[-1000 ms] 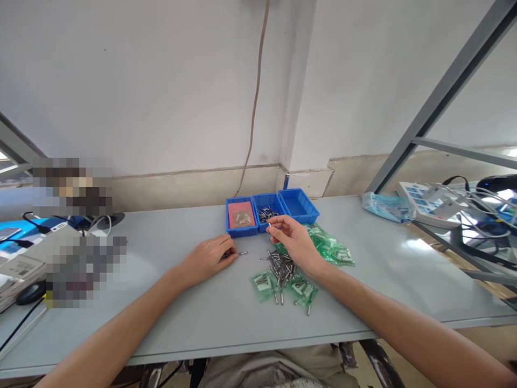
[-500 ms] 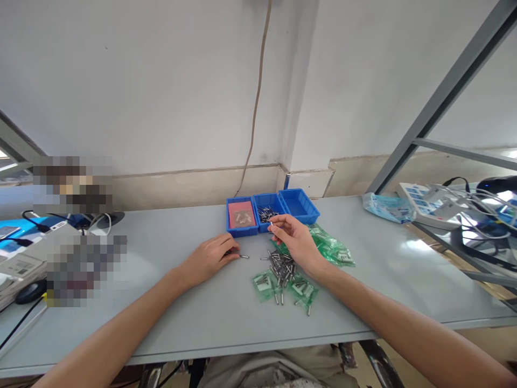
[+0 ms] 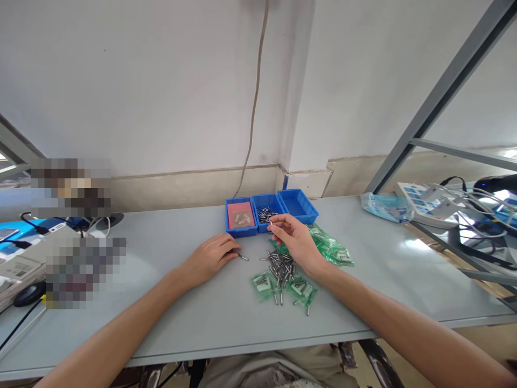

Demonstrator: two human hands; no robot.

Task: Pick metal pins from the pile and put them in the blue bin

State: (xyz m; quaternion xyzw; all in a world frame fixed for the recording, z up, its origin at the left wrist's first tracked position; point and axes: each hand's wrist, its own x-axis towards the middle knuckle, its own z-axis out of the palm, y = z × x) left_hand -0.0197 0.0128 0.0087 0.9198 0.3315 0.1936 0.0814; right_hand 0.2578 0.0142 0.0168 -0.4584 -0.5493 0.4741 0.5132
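Note:
My left hand (image 3: 214, 256) rests on the grey table, its fingers closed on a slim metal pin (image 3: 244, 257) whose end sticks out to the right. Above the parts, my right hand (image 3: 294, 237) pinches a small shiny piece (image 3: 271, 223) at its fingertips, probably another metal pin. Below that hand lies a loose pile of metal pins (image 3: 280, 267). Two small green bags (image 3: 263, 285) with pins lie at the near side of the pile. More green plastic bags (image 3: 333, 249) lie partly behind my right hand and wrist.
Three blue bins stand in a row by the wall: one with a red sheet and a clear bag (image 3: 241, 217), one with metal pins (image 3: 265, 214), and a right one (image 3: 299, 205). A blue plastic package (image 3: 386, 207) and power strip (image 3: 424, 207) sit right. Electronics (image 3: 36, 253) crowd the left.
The pin at my left fingertips has tilted, its free end now pointing slightly toward me. My right hand keeps nearly the same pose above the pile.

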